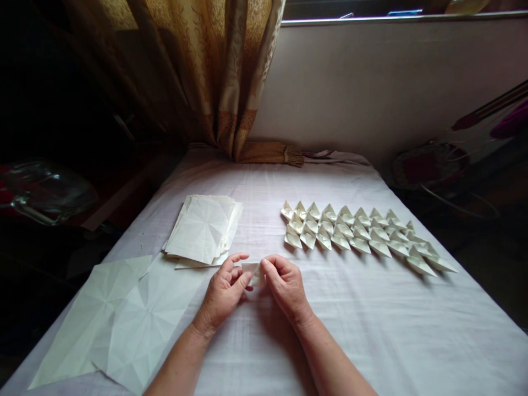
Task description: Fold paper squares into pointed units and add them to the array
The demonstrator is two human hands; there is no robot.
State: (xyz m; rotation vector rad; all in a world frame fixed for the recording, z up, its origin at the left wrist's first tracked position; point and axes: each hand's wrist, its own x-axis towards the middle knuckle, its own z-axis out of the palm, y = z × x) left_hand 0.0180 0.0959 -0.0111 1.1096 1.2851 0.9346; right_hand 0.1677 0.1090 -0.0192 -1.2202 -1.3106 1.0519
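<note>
White cloth-covered table point(371, 330) fills most of the view, running from the near edge back to a pale wall. Gold-brown patterned curtain point(214, 71) hangs at the far end, left of centre, w/ its hem resting on the cloth.

Large creased white paper sheets point(119, 319) lie flat at the near-left corner, overlapping each other, fold lines radiating across them. Rows of small folded white paper units point(363, 234) sit right of centre, pointed shapes packed edge to edge in approx. three lines slanting toward the right edge. Stack of creased white paper squares point(204, 228) lies left of centre, just beyond the big sheets, slightly fanned (top sheet shows a star of creases).

Left hand point(223, 294) and right hand point(286, 286) meet near the table's middle, just above the cloth, forearms coming in from the bottom. Btwn them is a small folded white paper piece point(252, 272): both hands pinch it, thumb and fingertips closed on its left and right ends. It's near the stack's front edge, well apart from the rows.
</note>
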